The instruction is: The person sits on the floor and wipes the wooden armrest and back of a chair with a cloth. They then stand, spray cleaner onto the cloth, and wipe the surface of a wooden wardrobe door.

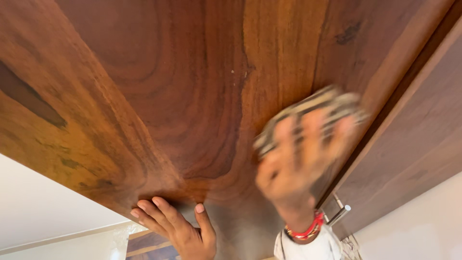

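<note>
right hand [288,168], blurred, presses a sanding pad [308,113] flat under its fingers on the wood panel [192,86]; left hand [180,226] lies open below. the pad could slip onto the edge beside it.

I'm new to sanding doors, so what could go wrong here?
1. The right hand is motion-blurred, pressing a pad on the wood panel; fast strokes may sand it unevenly.
2. The pad works close to the panel's raised edge; it might catch or round it.
3. The left hand braces flat on the panel beside the sanded area; a slipped stroke could scrape its thumb. The metal handle near the wrist could snag the red bracelet.
</note>
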